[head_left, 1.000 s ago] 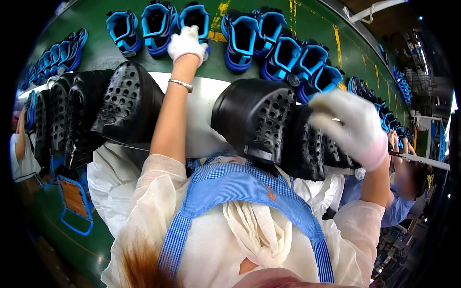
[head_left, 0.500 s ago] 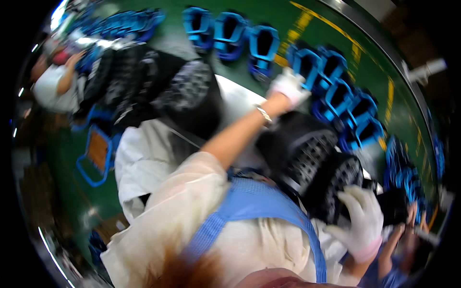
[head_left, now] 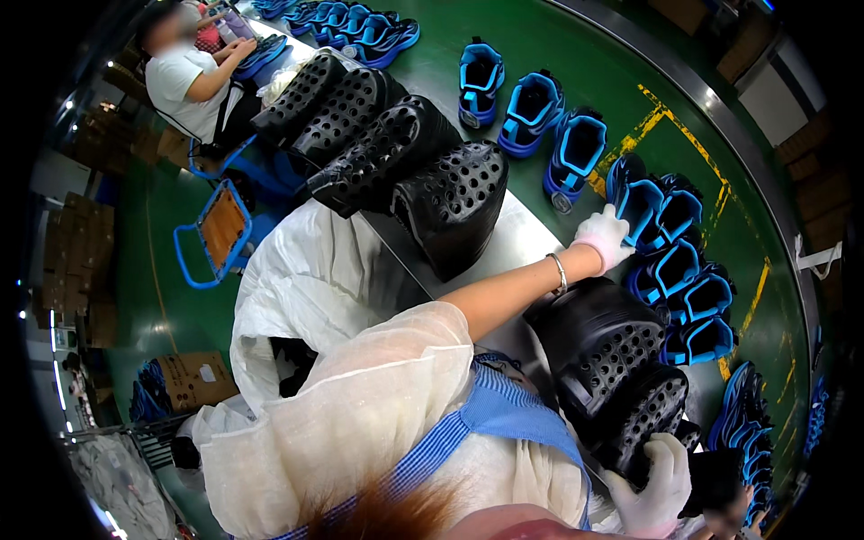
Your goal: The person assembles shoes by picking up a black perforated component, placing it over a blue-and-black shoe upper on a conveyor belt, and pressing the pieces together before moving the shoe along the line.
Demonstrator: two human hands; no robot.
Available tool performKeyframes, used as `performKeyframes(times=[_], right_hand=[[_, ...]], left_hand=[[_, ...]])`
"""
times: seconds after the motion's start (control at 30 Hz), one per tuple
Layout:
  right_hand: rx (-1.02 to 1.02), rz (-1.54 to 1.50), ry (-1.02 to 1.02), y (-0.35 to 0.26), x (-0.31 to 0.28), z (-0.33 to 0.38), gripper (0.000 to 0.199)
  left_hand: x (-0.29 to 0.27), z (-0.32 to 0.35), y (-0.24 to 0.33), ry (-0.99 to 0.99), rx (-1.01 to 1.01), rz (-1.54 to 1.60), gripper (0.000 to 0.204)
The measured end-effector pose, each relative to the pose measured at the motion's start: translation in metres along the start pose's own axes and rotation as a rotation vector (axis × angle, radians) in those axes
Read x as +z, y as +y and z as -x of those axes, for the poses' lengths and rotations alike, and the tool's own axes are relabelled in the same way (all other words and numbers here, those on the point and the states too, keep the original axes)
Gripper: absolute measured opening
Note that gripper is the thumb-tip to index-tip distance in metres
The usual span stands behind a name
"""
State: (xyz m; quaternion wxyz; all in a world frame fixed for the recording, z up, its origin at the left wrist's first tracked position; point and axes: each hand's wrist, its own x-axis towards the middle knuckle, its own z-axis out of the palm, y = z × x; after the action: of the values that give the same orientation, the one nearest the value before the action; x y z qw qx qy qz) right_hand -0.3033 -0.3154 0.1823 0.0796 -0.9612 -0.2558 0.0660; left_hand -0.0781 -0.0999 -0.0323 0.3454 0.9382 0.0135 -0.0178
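My left hand (head_left: 605, 238), in a white glove with a metal bracelet (head_left: 559, 274) on the wrist, reaches over to a blue and black shoe (head_left: 637, 212). Its fingers are curled against the side of that shoe. Low on the right is my right hand (head_left: 657, 486), gloved too, thumb apart from bent fingers and nothing visible between them. It is beside a black, clog-like piece (head_left: 643, 416) full of round holes. A larger such piece (head_left: 598, 335) sits between my two hands. Left of my forearm stands another black holed piece (head_left: 454, 202).
More black holed pieces (head_left: 382, 148) line the metal table (head_left: 526, 232) toward the left. Blue shoes (head_left: 531, 115) stand in rows along the far side. A seated person (head_left: 193, 76) handles shoes at far left. A blue-framed stool (head_left: 216, 232) and a cardboard box (head_left: 196, 380) are on the left.
The view has turned, so the scene sits farther right and lower, and the blur is gone. My left hand stays by the same shoe group; my right hand stays by the black pieces.
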Motion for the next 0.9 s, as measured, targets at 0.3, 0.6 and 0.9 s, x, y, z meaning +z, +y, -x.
performKeyframes(times=[0.3, 0.6, 0.9], right_hand=[[0.069, -0.014, 0.032, -0.012, 0.000, 0.002, 0.047], [0.064, -0.176, 0.203, -0.010, -0.038, 0.002, 0.048], [-0.226, -0.118, 0.332, -0.005, -0.028, -0.103, 0.038]], left_hand=[[-0.008, 0.011, -0.008, 0.006, 0.021, 0.021, 0.045], [-0.034, 0.005, -0.029, 0.071, 0.224, -0.038, 0.066], [-0.105, 0.029, 0.017, -0.429, 0.299, 1.203, 0.071]])
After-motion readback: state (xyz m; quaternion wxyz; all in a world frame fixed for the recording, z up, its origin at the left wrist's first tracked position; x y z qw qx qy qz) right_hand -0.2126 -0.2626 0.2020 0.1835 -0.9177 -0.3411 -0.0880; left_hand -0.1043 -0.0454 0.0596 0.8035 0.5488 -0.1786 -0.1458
